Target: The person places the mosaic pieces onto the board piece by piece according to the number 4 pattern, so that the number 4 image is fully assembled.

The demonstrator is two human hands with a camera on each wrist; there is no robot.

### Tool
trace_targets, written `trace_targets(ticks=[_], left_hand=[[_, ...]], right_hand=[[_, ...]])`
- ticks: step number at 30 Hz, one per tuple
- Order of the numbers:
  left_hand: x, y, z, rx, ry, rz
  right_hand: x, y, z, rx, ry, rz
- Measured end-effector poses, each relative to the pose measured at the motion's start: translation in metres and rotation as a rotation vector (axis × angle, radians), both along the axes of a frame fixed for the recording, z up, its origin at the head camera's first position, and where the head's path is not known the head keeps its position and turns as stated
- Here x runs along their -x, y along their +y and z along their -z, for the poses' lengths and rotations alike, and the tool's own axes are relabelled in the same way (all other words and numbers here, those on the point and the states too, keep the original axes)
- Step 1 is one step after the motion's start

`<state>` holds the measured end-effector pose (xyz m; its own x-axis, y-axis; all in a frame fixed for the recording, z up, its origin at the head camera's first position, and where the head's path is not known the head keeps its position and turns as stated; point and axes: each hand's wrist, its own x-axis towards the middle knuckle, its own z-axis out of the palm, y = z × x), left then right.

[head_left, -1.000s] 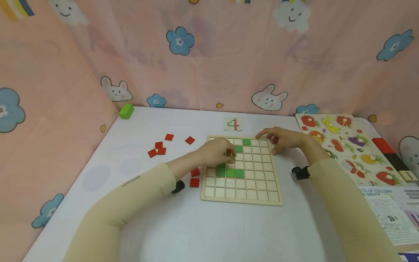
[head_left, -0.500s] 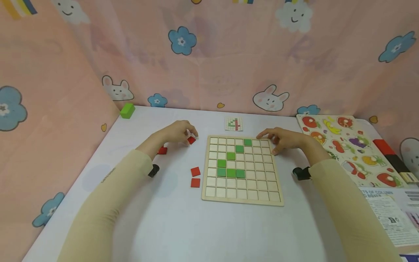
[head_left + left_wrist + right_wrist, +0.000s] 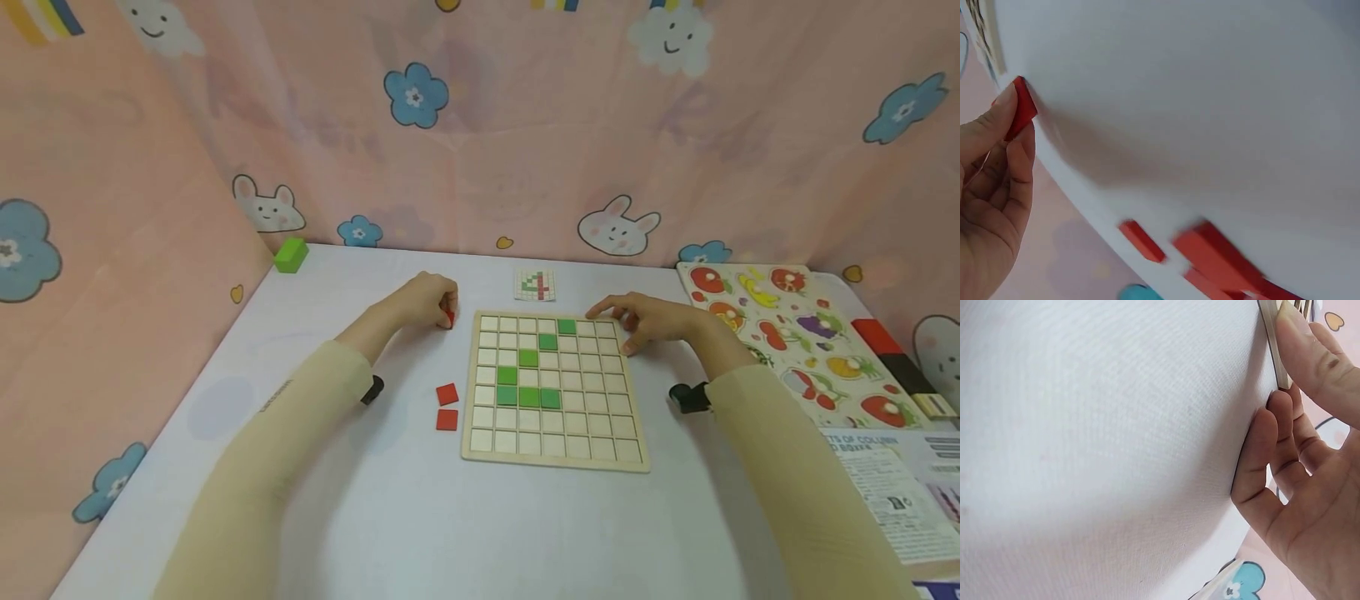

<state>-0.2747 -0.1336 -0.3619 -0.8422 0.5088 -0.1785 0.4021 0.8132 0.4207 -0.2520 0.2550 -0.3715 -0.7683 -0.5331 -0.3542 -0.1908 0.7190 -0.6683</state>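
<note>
Pinching tile (image 3: pixel 1024 110) in left hand (image 3: pixel 429 298) (red, flat, tilted); resting right hand (image 3: pixel 654 317), loosely spread, at corner of grid board (image 3: pixel 576 423).

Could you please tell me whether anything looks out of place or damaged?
Nothing looks damaged or spilled. The green tiles sit neatly in the board; the two red tiles beside its left edge lie loose, the farther one slightly askew, and the green block stands alone near the far left corner of the table.

The white bench (image 3: pixel 375 517) bears a gridded board (image 3: pixel 553 423), red tiles (image 3: pixel 447 420), a card (image 3: pixel 535 285) and, at its far left corner, a green block (image 3: pixel 290 255).
</note>
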Motion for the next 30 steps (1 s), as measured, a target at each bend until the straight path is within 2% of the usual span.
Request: trace_targets(ticks=[7,12,18,21,23,26,30], left_hand=[[-0.003,0.053,-0.012,-0.093,0.068,0.039],[-0.011,0.095,-0.015,-0.175,0.073,0.09],[-0.025,0.137,-0.012,-0.153,0.072,0.186],[-0.032,0.151,-0.008,-0.119,0.07,0.229],[-0.035,0.156,-0.005,-0.088,0.079,0.235],[-0.038,0.16,-0.002,-0.044,0.1,0.201],[-0.04,0.16,0.001,-0.029,0.101,0.162]], right_hand=[[-0.002,0.001,0.001,-0.009,0.004,0.002],[-0.001,0.0,0.0,-0.015,0.008,0.003],[0.0,0.001,-0.001,-0.016,0.014,-0.009],[0.001,0.001,-0.002,-0.019,0.015,-0.014],[0.001,0.001,-0.002,-0.023,0.015,-0.017],[0.001,0.0,-0.003,-0.023,0.015,-0.019],[0.0,0.0,-0.003,-0.018,0.014,-0.018]])
